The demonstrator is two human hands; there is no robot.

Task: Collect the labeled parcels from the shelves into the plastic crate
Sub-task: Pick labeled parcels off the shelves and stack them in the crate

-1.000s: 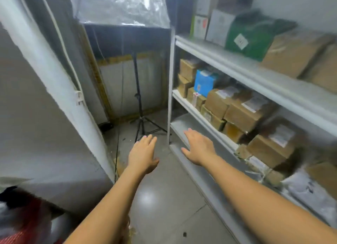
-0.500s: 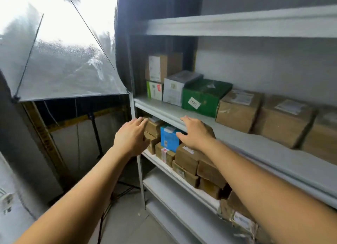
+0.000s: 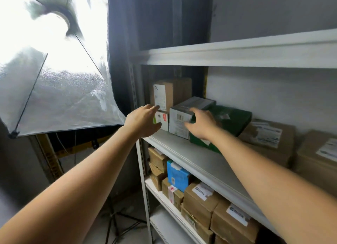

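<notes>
Upper left of the pic is a big bright lamp tent (image 3: 54,61). It's not part of the job, so keep elbows off it. Mid pic, the L hand (image 3: 142,121) is flat & open w/ straight fingers, holding nothing. Its tips are right by the tall brown box (image 3: 173,92) & the little white box (image 3: 162,120) that seems to sit under it, but I can't tell if they touch. Just right of those is the barcode box (image 3: 179,122), white & grey, on the middle shelf (image 3: 191,152). The R hand (image 3: 200,125) is at that box's right front corner, fingers bent over the edge, thumb on the front. It's blurry, so I can't tell if it squeezes yet. Partly behind the R hand is a green box (image 3: 233,119), close beside the barcode box. Far right are brown parcels (image 3: 268,136) w/ labels. The crate is not in the pic. To do this well, I think: put the L hand on the barcode box's left side so there's a hand on each side, then slide it straight out to the shelf's front. Go slow, b/c the tall box next door could tip & the green one could get dragged. Once it's out, hold it from under.
</notes>
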